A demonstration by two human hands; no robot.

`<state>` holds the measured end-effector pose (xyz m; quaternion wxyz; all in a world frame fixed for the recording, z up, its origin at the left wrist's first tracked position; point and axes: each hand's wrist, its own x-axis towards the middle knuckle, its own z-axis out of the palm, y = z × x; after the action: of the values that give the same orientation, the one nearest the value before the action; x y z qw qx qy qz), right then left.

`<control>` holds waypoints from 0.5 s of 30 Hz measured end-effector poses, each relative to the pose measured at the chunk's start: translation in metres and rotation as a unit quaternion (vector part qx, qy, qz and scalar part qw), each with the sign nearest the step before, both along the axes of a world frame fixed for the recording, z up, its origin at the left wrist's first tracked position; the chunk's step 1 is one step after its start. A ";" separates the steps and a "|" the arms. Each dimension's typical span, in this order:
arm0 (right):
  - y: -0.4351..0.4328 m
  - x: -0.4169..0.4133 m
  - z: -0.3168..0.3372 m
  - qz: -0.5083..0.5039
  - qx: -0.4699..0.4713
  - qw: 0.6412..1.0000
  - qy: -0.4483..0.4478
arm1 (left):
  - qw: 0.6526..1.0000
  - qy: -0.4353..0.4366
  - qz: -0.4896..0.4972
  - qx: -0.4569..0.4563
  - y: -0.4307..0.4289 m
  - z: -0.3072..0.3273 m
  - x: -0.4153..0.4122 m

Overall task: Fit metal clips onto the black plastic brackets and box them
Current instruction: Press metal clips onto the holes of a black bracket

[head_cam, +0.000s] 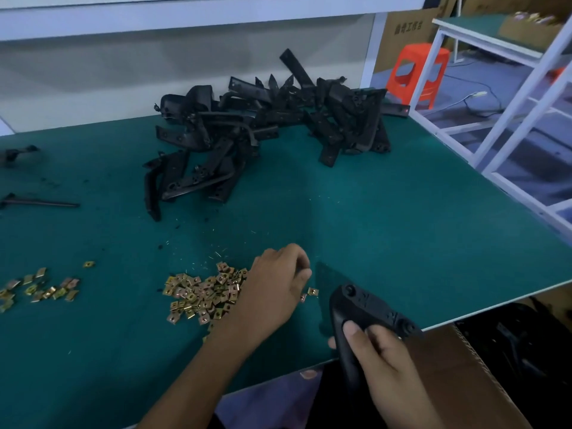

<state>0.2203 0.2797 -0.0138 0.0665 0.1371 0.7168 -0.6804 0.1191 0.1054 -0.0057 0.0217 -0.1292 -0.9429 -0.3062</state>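
My right hand (pixel 382 357) grips a black plastic bracket (pixel 368 305) at the table's front edge, its upper end angled up over the mat. My left hand (pixel 275 286) hovers over the right end of a heap of brass-coloured metal clips (pixel 201 294), fingers curled downward; I cannot see whether it pinches a clip. Two loose clips (pixel 311 293) lie just right of its fingertips. A big pile of black brackets (pixel 266 128) fills the back of the green table (pixel 402 227).
A second scatter of clips (pixel 40 287) lies at the left. Stray black parts (pixel 37 203) sit at the far left edge. A cardboard box (pixel 464 360) with black parts inside stands below the table's front right. An orange stool (pixel 418 72) and white shelving (pixel 510 119) stand right.
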 end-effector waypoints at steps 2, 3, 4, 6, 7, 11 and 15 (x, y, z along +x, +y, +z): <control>-0.008 -0.009 0.002 0.051 0.024 0.998 0.015 | 0.995 -0.031 0.046 0.080 -0.012 0.007 0.001; -0.013 -0.015 0.004 0.080 0.040 0.996 0.025 | 0.990 -0.041 0.068 0.116 -0.020 0.011 0.002; -0.018 -0.021 0.006 0.104 0.051 0.993 0.033 | 0.984 -0.046 0.087 0.147 -0.028 0.015 0.004; -0.029 -0.032 0.005 0.147 0.071 0.986 0.046 | 0.971 -0.050 0.120 0.202 -0.046 0.025 0.009; -0.035 -0.037 0.003 0.163 0.081 0.982 0.053 | 0.962 -0.052 0.135 0.230 -0.055 0.030 0.012; -0.059 -0.046 -0.003 0.212 0.094 0.969 0.080 | 0.915 -0.071 0.203 0.340 -0.083 0.040 0.026; -0.068 -0.043 -0.012 0.235 0.126 0.956 0.121 | 0.860 -0.128 0.236 0.434 -0.097 0.038 0.036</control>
<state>0.1769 0.2116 -0.0255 0.1198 -0.1116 0.8114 -0.5611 0.1551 0.0088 0.0323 0.0264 0.1602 -0.7115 -0.6837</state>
